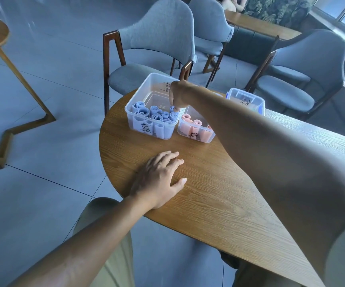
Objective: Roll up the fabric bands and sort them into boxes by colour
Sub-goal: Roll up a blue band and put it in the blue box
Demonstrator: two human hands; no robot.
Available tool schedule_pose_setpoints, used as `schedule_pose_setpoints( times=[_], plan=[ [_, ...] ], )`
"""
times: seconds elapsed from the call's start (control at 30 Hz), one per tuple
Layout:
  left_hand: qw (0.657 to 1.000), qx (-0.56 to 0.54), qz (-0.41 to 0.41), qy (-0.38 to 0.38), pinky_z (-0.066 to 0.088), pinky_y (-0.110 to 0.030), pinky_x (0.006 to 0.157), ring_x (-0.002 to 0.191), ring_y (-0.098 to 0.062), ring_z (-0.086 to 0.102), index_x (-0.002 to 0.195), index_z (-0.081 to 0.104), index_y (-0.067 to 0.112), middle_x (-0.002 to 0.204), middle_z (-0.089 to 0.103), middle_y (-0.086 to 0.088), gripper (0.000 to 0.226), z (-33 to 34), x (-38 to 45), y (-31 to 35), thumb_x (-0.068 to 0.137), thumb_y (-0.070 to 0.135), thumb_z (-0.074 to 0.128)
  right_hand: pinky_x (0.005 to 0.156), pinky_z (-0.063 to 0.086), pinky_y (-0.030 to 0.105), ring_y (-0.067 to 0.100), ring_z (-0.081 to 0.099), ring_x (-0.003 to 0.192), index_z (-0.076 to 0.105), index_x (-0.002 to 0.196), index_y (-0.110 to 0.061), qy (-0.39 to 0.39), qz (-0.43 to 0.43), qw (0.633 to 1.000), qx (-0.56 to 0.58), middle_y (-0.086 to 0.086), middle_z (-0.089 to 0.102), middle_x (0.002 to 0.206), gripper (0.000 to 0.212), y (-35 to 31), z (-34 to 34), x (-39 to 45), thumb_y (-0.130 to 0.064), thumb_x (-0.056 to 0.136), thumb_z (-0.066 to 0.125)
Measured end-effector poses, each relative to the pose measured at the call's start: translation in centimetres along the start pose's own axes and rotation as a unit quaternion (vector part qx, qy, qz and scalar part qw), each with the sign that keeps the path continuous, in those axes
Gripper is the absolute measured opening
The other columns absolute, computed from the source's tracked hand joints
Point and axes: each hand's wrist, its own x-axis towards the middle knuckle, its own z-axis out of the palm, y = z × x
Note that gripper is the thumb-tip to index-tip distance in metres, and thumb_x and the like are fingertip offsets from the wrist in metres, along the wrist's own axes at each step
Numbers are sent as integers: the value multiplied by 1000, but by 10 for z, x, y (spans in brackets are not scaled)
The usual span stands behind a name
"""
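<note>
My right hand (177, 94): fingers curled down, pinching a blue roll (172, 109) inside the blue-band box (146, 88). Pink-band box (188, 135): just right of it, under my forearm. My left hand (161, 179): flat, fingers spread on the table (219, 193), nearer me.

Bare bench (219, 183) is lying open in the frame's centre. Toward the upper middle, the blue-band box (146, 112) and pink-band box (195, 129) are standing touching, blocking passage; the right forearm (250, 129) is crossing above them diagonally.
</note>
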Motion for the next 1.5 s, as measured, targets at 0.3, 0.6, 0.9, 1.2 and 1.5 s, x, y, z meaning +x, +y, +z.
schedule_pose_setpoints(
  times=[0.3, 0.6, 0.9, 1.2, 1.5],
  plan=[
    [1000, 7, 0, -7, 23, -34, 120, 145, -12, 28, 141, 49, 30, 154, 39, 9, 55, 0, 0, 0, 94, 57, 46, 83, 58, 37, 27, 64, 91, 65, 121, -9, -5, 12, 999, -38, 5, 62, 96, 47, -4, 0, 2, -17, 79, 83],
    [1000, 3, 1, -9, 22, -34, 119, 145, -12, 27, 141, 50, 30, 154, 39, 8, 54, -2, -1, 0, 94, 56, 47, 85, 52, 31, 23, 60, 94, 58, 129, -2, -12, 6, 999, -31, 6, 63, 107, 43, 2, 0, 2, -14, 89, 70],
    [1000, 4, 1, -7, 24, -34, 119, 145, -12, 28, 140, 50, 30, 153, 40, 9, 55, -1, -1, 0, 93, 58, 45, 70, 43, 26, 22, 54, 86, 56, 131, -3, 32, 16, 999, -17, 6, 55, 98, 36, 2, 2, -8, -5, 95, 54],
    [1000, -4, 1, -5, 26, -36, 120, 145, -12, 28, 139, 50, 31, 153, 40, 9, 53, 0, 0, -1, 93, 57, 47, 72, 52, 34, 31, 65, 99, 62, 124, -11, 65, 33, 995, 68, 11, 64, 118, 35, 8, 3, -26, -4, 91, 51],
    [1000, -6, 5, -4, 24, -33, 119, 145, -9, 27, 140, 50, 30, 153, 40, 11, 53, 0, 0, -2, 94, 56, 49, 75, 55, 36, 25, 62, 98, 71, 107, -19, 210, -7, 965, 157, 5, 67, 111, 21, 38, 39, -73, -18, 93, 56]
  ],
)
